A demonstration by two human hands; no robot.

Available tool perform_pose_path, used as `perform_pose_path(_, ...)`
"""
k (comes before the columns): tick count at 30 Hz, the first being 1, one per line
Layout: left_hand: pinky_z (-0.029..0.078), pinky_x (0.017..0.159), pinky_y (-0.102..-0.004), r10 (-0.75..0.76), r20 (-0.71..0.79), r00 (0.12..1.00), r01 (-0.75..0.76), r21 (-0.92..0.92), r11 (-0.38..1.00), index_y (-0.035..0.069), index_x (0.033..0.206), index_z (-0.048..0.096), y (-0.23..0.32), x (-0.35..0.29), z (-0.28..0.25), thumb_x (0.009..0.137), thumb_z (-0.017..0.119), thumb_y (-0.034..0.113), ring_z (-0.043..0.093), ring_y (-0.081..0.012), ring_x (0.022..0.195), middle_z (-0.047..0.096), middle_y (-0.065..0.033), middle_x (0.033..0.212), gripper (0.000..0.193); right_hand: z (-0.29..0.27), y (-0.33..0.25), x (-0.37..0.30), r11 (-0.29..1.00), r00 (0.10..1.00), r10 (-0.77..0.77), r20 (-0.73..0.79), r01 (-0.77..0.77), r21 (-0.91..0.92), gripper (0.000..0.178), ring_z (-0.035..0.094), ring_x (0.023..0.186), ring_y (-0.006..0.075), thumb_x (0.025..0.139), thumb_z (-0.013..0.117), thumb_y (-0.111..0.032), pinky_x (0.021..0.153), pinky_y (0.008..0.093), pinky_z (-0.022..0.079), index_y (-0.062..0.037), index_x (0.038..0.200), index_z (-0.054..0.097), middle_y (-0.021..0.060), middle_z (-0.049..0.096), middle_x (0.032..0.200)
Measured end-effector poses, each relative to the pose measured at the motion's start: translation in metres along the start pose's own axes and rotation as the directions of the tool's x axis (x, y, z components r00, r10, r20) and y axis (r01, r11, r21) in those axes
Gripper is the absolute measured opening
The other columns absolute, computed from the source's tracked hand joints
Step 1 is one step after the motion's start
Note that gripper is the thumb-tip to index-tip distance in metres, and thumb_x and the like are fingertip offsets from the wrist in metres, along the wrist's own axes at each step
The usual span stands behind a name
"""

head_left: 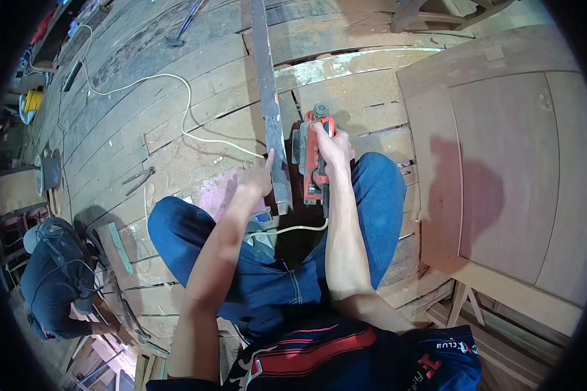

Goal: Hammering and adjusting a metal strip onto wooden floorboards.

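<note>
My right hand (334, 148) is closed round the handle of a red electric planer (311, 159), which sits just right of a long, narrow wooden plank (267, 85). The plank runs away from me between my knees. At its near end, my left hand (255, 180) rests against the left edge with the index finger stretched along it; the other fingers are partly hidden. A pale power cord (293, 229) runs from the planer's rear across my lap.
Pliers (139, 179) and a hammer (182, 26) lie on the plank floor at left. A large wooden panel (502, 169) stands close on my right. Another person (59, 280) bends over at lower left. A pale cord (189, 107) curves over the floor.
</note>
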State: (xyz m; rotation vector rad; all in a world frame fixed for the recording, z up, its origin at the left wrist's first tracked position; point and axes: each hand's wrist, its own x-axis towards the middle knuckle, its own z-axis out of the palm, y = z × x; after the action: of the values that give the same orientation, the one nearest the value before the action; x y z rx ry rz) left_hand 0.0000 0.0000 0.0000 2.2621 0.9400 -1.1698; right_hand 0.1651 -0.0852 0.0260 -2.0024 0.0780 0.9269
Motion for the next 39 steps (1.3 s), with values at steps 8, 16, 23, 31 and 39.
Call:
perform_pose_path(8, 0.031, 0.104, -0.0518, 0.060, 0.193, 0.979, -0.087, 0.135, 0.987, 0.029, 0.150, 0.006, 0.018, -0.029, 0.043, 0.083, 0.054, 0.022, 0.032, -0.0405, 0.134, 0.029, -0.0222, 0.146, 0.082, 0.005, 0.010, 0.007, 0.998, 0.997, -0.020, -0.073, 0.015, -0.064, 0.046, 0.065, 0.068, 0.0250, 0.070, 0.069, -0.044, 0.067, 0.0375, 0.049, 0.0016, 0.076, 0.067, 0.0160, 0.066, 0.072)
perform_pose_path(16, 0.035, 0.102, -0.0497, 0.169, 0.195, 0.966, -0.183, 0.055, 0.982, 0.027, 0.150, 0.014, 0.019, -0.037, 0.036, 0.085, 0.052, 0.022, 0.041, -0.0412, 0.127, 0.038, -0.0222, 0.141, 0.076, 0.007, 0.003, -0.001, 1.000, 0.999, 0.002, -0.033, -0.002, -0.001, 0.042, 0.061, 0.057, 0.0200, 0.071, 0.069, -0.041, 0.057, 0.0352, 0.048, 0.0010, 0.071, 0.064, 0.0104, 0.063, 0.064)
perform_pose_path(23, 0.038, 0.102, -0.0474, 0.189, 0.316, 0.930, -0.197, -0.005, 0.980, 0.025, 0.145, 0.031, 0.000, -0.019, 0.004, 0.085, 0.048, 0.019, 0.042, -0.0410, 0.127, 0.036, -0.0203, 0.144, 0.063, 0.006, -0.001, -0.007, 0.998, 0.999, -0.033, 0.005, 0.032, 0.053, 0.031, 0.048, 0.039, 0.0129, 0.075, 0.069, -0.031, 0.037, 0.0290, 0.039, -0.0021, 0.076, 0.059, 0.0038, 0.053, 0.055)
perform_pose_path(31, 0.030, 0.107, -0.0483, 0.091, -0.297, 0.951, -0.064, 0.099, 0.993, 0.026, 0.151, 0.009, -0.016, 0.036, -0.027, 0.087, 0.051, 0.023, 0.030, -0.0374, 0.135, 0.026, -0.0182, 0.150, 0.076, 0.005, 0.001, -0.007, 0.999, 0.999, -0.031, -0.023, 0.031, 0.019, 0.030, 0.048, 0.040, 0.0126, 0.076, 0.067, -0.031, 0.037, 0.0287, 0.038, -0.0022, 0.074, 0.058, 0.0034, 0.052, 0.055)
perform_pose_path(39, 0.026, 0.108, -0.0504, 0.073, -0.285, 0.956, -0.053, 0.075, 0.996, 0.027, 0.151, 0.008, -0.011, 0.036, -0.012, 0.085, 0.051, 0.015, 0.024, -0.0383, 0.137, 0.020, -0.0192, 0.151, 0.080, 0.002, 0.001, -0.016, 0.994, 0.999, -0.041, 0.015, 0.039, 0.099, 0.028, 0.047, 0.039, 0.0120, 0.076, 0.067, -0.030, 0.036, 0.0282, 0.037, -0.0035, 0.075, 0.058, 0.0035, 0.052, 0.055)
